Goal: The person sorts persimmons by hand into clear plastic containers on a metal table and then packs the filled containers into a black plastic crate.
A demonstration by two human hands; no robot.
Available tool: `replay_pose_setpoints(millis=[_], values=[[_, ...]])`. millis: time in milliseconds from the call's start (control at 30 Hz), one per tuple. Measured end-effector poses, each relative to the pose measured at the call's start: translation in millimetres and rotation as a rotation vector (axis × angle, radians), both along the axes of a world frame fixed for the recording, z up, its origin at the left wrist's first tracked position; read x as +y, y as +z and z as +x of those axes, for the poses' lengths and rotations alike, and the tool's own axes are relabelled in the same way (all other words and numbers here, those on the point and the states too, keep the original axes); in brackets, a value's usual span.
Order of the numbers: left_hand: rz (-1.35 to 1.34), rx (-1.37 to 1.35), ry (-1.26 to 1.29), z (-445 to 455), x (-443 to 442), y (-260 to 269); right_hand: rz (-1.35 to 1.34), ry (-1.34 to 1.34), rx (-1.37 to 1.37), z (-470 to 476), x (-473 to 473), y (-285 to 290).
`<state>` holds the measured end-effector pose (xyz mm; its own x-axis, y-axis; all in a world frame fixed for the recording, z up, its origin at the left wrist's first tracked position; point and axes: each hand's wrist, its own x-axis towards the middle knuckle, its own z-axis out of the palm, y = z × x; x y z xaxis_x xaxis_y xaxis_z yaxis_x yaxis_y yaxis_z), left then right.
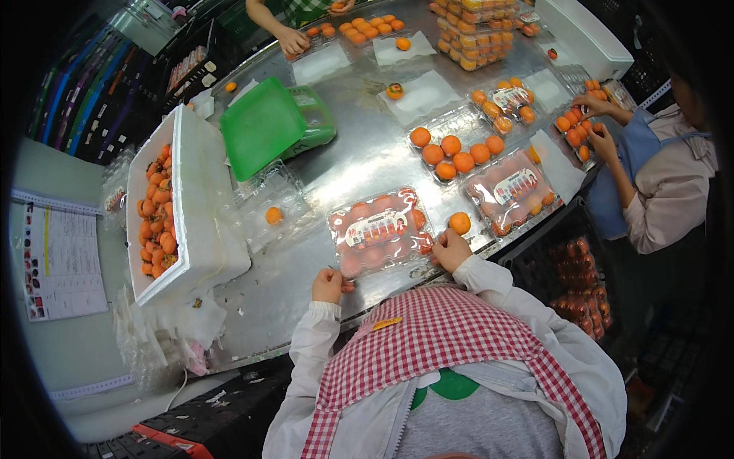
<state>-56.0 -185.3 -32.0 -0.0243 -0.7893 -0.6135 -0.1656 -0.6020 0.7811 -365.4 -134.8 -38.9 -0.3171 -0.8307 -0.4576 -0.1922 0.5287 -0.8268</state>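
Observation:
In front of me lies a closed clear plastic clamshell box (375,252) packed with orange persimmons, a printed label on its lid. At its near left corner, my left hand (328,286) pinches the rim with curled fingers. My right hand (452,251) grips the rim near the right corner. Just beyond that hand sits a single persimmon (459,222) on the metal table (355,155). Another closed, labelled box (512,192) of persimmons stands to the right. Behind it, an open clamshell tray (438,117) holds several loose persimmons.
A white foam box (209,229) of persimmons tilts at the left, near a green plastic tray (261,129). Stacked filled boxes (476,34) rise at the back. One co-worker's hands (599,115) handle persimmons at right; another person's hand (293,43) works across the table.

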Motion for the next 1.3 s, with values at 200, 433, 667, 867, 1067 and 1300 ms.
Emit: replay_pose_setpoints(millis=[200, 433, 667, 867, 1067, 1300], values=[[-0.028, 0.093, 0.027, 2.8, 4.6, 10.1, -0.053, 0.063, 0.063, -0.2, -2.8, 25.5], [-0.285, -0.109, -0.157, 9.2, -32.0, 71.4, -0.159, 0.148, -0.066, -5.3, -17.5, 102.3], [-0.709, -0.146, -0.006, -20.1, -121.3, 82.2, -0.548, 0.467, 0.134, -11.6, -77.0, 125.6], [-0.839, -0.211, -0.034, -42.9, -182.6, 32.4, -0.687, 0.974, 0.72, 18.3, -75.5, 91.3], [-0.786, -0.394, -0.013, -58.8, -211.5, 9.4, -0.803, 0.894, 0.722, 15.1, -121.3, 53.1], [-0.655, -0.413, 0.079, -64.6, -222.0, -21.8, -0.192, 0.284, -0.244, -12.8, -205.7, 72.0]])
